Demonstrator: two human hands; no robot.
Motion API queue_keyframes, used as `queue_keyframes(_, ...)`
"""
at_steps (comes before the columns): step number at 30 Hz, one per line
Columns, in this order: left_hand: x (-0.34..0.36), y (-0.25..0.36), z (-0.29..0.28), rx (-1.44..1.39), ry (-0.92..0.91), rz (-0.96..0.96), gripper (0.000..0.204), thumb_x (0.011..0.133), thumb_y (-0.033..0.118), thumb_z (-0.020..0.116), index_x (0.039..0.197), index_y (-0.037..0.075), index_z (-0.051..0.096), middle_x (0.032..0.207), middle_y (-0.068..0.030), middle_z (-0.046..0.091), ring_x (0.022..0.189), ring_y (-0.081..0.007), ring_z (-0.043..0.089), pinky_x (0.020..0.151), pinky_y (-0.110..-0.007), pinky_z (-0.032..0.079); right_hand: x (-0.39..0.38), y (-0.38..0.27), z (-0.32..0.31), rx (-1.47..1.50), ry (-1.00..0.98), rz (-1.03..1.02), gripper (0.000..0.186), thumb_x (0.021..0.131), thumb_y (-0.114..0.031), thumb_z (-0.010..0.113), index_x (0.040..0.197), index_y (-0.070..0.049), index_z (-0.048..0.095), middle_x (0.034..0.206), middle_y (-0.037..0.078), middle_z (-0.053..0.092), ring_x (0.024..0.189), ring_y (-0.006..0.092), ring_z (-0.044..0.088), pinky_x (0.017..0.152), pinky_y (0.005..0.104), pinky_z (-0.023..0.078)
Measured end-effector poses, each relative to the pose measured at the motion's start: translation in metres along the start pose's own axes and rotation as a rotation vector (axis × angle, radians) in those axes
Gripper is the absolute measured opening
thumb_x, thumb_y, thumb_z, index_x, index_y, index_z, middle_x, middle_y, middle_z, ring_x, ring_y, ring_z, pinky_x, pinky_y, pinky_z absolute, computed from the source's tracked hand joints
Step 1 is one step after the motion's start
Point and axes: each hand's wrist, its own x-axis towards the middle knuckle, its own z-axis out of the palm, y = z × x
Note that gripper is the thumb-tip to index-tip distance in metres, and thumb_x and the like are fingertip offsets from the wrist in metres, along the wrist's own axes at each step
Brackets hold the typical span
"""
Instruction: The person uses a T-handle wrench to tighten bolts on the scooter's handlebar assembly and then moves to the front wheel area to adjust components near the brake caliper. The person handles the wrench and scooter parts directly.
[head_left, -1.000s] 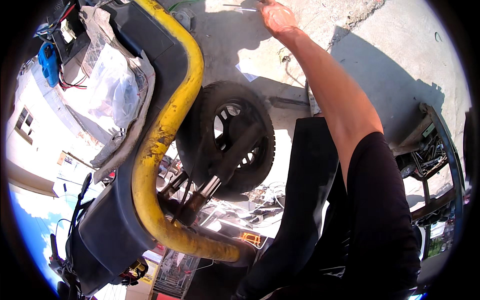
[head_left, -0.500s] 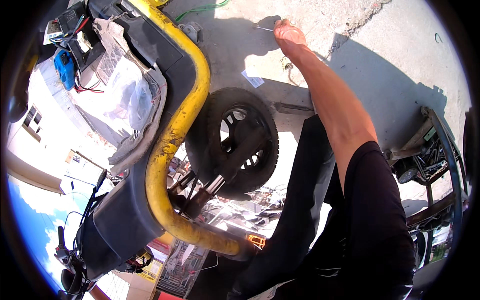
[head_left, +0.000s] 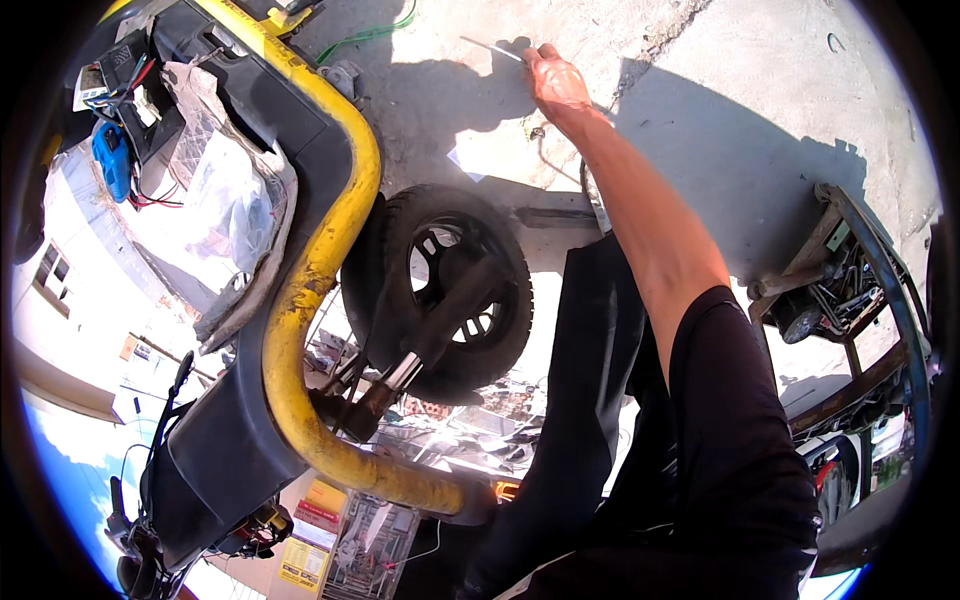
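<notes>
right hand (head_left: 556, 80) outstretched, touching thin rod (head_left: 492, 49)

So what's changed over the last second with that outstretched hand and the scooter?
The right hand has settled at the thin pale strip on the concrete ground, fingers at its end; whether it grips is unclear. The whole view has shifted with the head, so the arm appears a little lower in frame. The yellow frame tube and black wheel keep their arrangement.
</notes>
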Motion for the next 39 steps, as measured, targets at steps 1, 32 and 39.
queue_keyframes(1, 0.000, 0.000, 0.001, 0.008, 0.008, -0.004, 0.040, 0.104, 0.008, 0.052, 0.142, -0.001, 0.053, 0.138, -0.0152, 0.063, 0.118, -0.0241, 0.065, 0.102, -0.035, 0.053, 0.014, -0.007, 0.006, -0.029, 0.019, -0.016, 0.021, 0.097, -0.013, 0.050, 0.115, -0.007, 0.061, 0.114, 0.022, 0.064, 0.102, 0.0449, 0.067, 0.087, 0.0508, 0.057)
queue_keyframes(32, -0.063, 0.065, 0.032, -0.556, -0.177, 0.160, 0.075, 0.090, -0.015, 0.029, 0.159, 0.011, 0.046, 0.159, -0.0113, 0.047, 0.138, -0.0207, 0.051, 0.119, -0.032, 0.037, -0.374, -0.133, -0.200, 0.961, 0.033, 0.717, 0.019, 0.095, -0.012, 0.071, 0.108, 0.000, 0.064, 0.077, 0.004, 0.063, 0.052, 0.0090, 0.052, 0.045, 0.0236, 0.042)
queue_keyframes(39, -0.046, -0.002, 0.020, -0.255, -0.315, 0.420, 0.068, 0.101, -0.006, 0.050, 0.162, 0.024, 0.042, 0.155, -0.0062, 0.053, 0.137, -0.0228, 0.050, 0.117, -0.031, 0.037, -0.520, -0.256, -0.314, 1.024, 0.084, 0.603, 0.016, 0.090, -0.006, 0.074, 0.104, -0.006, 0.065, 0.084, 0.007, 0.069, 0.054, 0.0084, 0.053, 0.046, 0.0228, 0.042)
